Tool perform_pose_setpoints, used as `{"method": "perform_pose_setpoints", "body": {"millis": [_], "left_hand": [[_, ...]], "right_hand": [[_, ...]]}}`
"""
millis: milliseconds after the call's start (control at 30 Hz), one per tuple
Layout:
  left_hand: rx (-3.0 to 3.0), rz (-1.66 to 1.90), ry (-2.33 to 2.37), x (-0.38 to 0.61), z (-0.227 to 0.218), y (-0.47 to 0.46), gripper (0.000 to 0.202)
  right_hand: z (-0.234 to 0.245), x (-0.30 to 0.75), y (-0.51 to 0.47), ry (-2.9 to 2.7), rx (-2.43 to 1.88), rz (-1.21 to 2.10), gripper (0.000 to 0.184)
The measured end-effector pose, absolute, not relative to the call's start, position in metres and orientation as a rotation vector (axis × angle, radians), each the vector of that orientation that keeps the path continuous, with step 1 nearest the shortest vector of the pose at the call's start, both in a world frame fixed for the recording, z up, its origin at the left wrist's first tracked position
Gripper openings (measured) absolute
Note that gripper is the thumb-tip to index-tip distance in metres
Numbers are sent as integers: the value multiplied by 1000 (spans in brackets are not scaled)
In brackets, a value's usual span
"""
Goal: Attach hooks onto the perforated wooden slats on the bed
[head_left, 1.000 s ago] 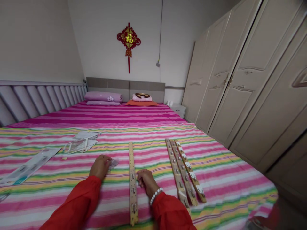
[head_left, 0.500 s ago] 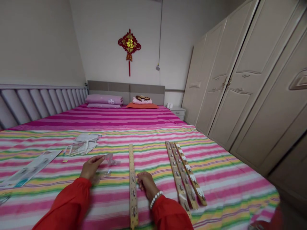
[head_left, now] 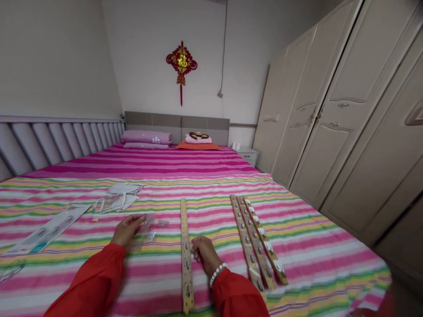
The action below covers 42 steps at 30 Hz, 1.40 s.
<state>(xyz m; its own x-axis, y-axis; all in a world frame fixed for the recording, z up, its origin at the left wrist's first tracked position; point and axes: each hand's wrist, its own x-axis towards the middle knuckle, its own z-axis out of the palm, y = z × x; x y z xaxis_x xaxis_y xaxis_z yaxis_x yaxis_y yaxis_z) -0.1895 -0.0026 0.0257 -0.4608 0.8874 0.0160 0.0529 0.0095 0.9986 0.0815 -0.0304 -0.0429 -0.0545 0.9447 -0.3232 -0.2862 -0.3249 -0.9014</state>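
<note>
My left hand (head_left: 127, 231) is closed, pinching the edge of a small clear plastic bag (head_left: 150, 228) above the striped bedcover. Small shiny items show through the bag. To the right lies a long narrow wooden strip (head_left: 184, 224) with rows of holes, small metal pieces (head_left: 188, 266) sitting along its near half. My right hand (head_left: 205, 255), a white bead bracelet on its wrist, is close beside the strip's right edge. Its fingers are curled together. Anything between them is hidden or too small to name.
Three similar strips (head_left: 246, 233) with metal pieces lie side by side on the right, the outermost carrying white pieces. Flat plastic packets (head_left: 114, 201) and a long clear package (head_left: 49, 229) rest on the left of the bedcover (head_left: 148, 281). Wardrobes (head_left: 330, 145) line the right side.
The whole view has shifted slightly, so things appear a little further right. The clear bag has changed shape slightly in my left hand. My right hand stays beside the strip.
</note>
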Motion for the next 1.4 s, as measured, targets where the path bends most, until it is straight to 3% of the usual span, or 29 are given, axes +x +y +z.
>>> {"method": "perform_pose_setpoints", "body": {"millis": [267, 433, 733, 867, 1133, 1400], "left_hand": [[749, 1677, 1360, -173, 8, 0, 20], [768, 1672, 1382, -156, 19, -12, 25], [919, 1474, 1324, -136, 36, -43, 52], [1016, 1447, 1261, -122, 36, -56, 50], [1075, 1354, 1307, -91, 30, -65, 43], [907, 1348, 1123, -55, 19, -70, 36]], "right_hand": [[-47, 81, -28, -802, -1197, 1579, 14], [-47, 83, -27, -803, -1171, 1596, 17], [-42, 87, -30, -801, -1125, 1627, 15], [-35, 91, -33, -805, -1094, 1614, 11], [-1, 94, -48, -879, -915, 1568, 30], [15, 90, -56, -873, -793, 1606, 25]]}}
